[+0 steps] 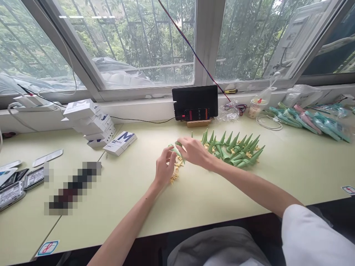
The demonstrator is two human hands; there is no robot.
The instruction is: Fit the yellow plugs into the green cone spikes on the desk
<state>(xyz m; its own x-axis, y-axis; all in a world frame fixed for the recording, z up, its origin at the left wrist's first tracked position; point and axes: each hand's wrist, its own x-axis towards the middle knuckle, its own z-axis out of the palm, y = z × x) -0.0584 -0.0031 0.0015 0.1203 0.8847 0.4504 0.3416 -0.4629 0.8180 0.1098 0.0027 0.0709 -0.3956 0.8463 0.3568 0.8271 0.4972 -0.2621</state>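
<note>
My left hand (164, 168) is closed, its fingertips pinching a small light-green plastic cone (176, 150). My right hand (194, 151) meets it from the other side, with bent fingers gripping the cone's upper end; the fingers partly cover the piece. Just beneath both hands lies a loose pile of small pale-yellow plastic pieces (174, 178). To the right of my right hand, several green cones (244, 152) lie or stand in a dense group, with more yellow bits among them.
White boxes (91, 122) are stacked at the back left, with one box (120, 143) beside them. A phone (197, 114) leans on a dark tablet (177, 96) by the window. A cup (256, 107) and bagged coloured pieces (313, 120) sit at right; metal cases (12, 194) lie far left.
</note>
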